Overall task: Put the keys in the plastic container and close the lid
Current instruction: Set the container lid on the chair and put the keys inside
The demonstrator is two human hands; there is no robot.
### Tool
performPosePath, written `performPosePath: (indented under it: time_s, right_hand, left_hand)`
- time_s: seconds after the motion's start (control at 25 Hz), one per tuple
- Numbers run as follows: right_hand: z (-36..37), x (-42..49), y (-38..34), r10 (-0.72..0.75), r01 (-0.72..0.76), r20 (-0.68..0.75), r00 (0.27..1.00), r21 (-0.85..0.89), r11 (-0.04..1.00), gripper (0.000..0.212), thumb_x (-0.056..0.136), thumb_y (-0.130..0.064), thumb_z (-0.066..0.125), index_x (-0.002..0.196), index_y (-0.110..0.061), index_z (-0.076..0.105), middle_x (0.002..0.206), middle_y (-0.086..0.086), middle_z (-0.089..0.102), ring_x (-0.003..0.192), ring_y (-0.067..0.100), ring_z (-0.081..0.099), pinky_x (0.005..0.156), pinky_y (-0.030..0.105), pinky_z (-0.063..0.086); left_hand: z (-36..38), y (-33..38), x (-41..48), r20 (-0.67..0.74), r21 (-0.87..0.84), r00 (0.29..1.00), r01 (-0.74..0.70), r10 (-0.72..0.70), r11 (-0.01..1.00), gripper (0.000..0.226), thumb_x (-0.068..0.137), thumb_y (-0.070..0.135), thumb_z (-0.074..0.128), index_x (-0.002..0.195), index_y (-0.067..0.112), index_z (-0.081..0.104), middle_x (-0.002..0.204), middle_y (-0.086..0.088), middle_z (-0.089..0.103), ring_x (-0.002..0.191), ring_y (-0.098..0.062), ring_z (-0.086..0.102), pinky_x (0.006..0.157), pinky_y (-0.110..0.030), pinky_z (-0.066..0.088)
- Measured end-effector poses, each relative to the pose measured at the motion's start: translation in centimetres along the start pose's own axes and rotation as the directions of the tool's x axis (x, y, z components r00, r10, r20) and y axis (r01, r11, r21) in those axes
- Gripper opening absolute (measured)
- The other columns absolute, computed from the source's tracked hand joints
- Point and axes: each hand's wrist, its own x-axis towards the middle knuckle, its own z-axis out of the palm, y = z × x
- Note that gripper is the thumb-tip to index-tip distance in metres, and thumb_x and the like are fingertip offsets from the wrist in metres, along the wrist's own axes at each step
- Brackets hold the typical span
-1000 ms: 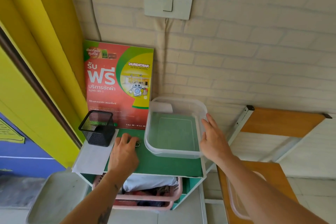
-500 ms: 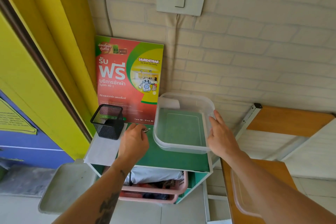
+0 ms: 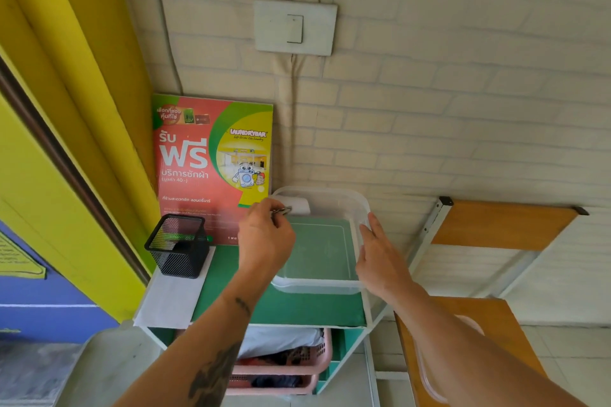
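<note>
A clear plastic container [image 3: 347, 201] stands open on the green shelf top [image 3: 297, 307]. My left hand [image 3: 264, 238] hovers over the container's left rim and pinches the metal keys [image 3: 282, 211] above its back left corner. My right hand [image 3: 380, 258] rests against the container's right wall, fingers extended. The clear lid [image 3: 429, 383] lies on the wooden stool [image 3: 489, 320] at lower right, mostly hidden behind my right forearm.
A black mesh pen holder [image 3: 178, 246] stands on white paper [image 3: 172, 297] at the shelf's left. A red laundry poster [image 3: 211, 165] leans on the brick wall. A pink basket [image 3: 291, 370] sits under the shelf. A wooden folding table [image 3: 502, 225] stands at the right.
My left hand lifted the keys off the shelf top and carried them up and right, over the container's left rim. My right hand stayed on the container's right side.
</note>
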Motion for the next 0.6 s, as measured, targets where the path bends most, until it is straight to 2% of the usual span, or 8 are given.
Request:
performPosePath:
  time_s: [0.08,0.16,0.24,0.44,0.6]
  right_hand:
    - [0.0,-0.1,0.0,0.003,-0.003,0.003,1.000,0.008,1.000,0.062,0.095,-0.005,0.050,0.152,-0.015,0.026,0.166,-0.005,-0.005,0.074,0.012,0.063,0.064,0.029,0.057]
    - [0.0,-0.1,0.0,0.011,-0.011,0.007,1.000,0.023,1.000,0.065,0.095,-0.005,0.050,0.153,-0.016,0.023,0.166,-0.005,-0.007,0.083,0.015,0.065,0.069,0.030,0.058]
    - [0.0,-0.2,0.0,0.017,-0.018,0.017,1.000,0.050,0.999,0.069,0.094,-0.003,0.053,0.154,-0.016,0.021,0.166,-0.006,-0.008,0.089,0.016,0.064,0.071,0.029,0.058]
    - [-0.1,-0.3,0.0,0.010,-0.013,0.028,1.000,0.080,0.997,0.071,0.093,-0.003,0.055,0.154,-0.015,0.020,0.166,-0.007,-0.011,0.109,0.019,0.061,0.078,0.028,0.055]
    - [0.0,-0.2,0.0,0.013,-0.015,0.028,1.000,0.085,0.996,0.071,0.094,-0.004,0.055,0.154,-0.016,0.020,0.165,-0.008,-0.011,0.106,0.019,0.062,0.077,0.030,0.057]
  left_hand:
    - [2.2,1.4,-0.3,0.092,0.049,0.996,-0.002,-0.003,0.999,0.023,0.087,0.011,0.051,0.099,0.016,0.070,0.097,-0.008,0.071,0.081,-0.028,0.063,0.076,-0.035,0.053]
    - [4.0,2.0,-0.7,0.181,0.124,0.983,-0.007,-0.016,0.992,0.024,0.087,0.010,0.050,0.099,0.012,0.070,0.094,-0.011,0.072,0.077,-0.027,0.062,0.071,-0.034,0.052]
    - [5.3,2.0,-1.0,0.237,0.162,0.970,0.017,-0.055,0.987,0.026,0.086,0.007,0.049,0.101,0.010,0.070,0.097,-0.013,0.071,0.080,-0.031,0.064,0.073,-0.036,0.056]
    - [6.6,1.3,-0.9,0.364,0.156,0.911,0.144,-0.192,0.977,0.034,0.084,0.001,0.050,0.111,0.014,0.067,0.113,-0.009,0.065,0.084,-0.023,0.059,0.072,-0.027,0.048]
    - [6.5,1.2,-1.1,0.404,0.123,0.896,0.145,-0.183,0.982,0.036,0.085,0.003,0.052,0.116,0.016,0.066,0.119,-0.006,0.064,0.089,-0.020,0.059,0.075,-0.027,0.047]
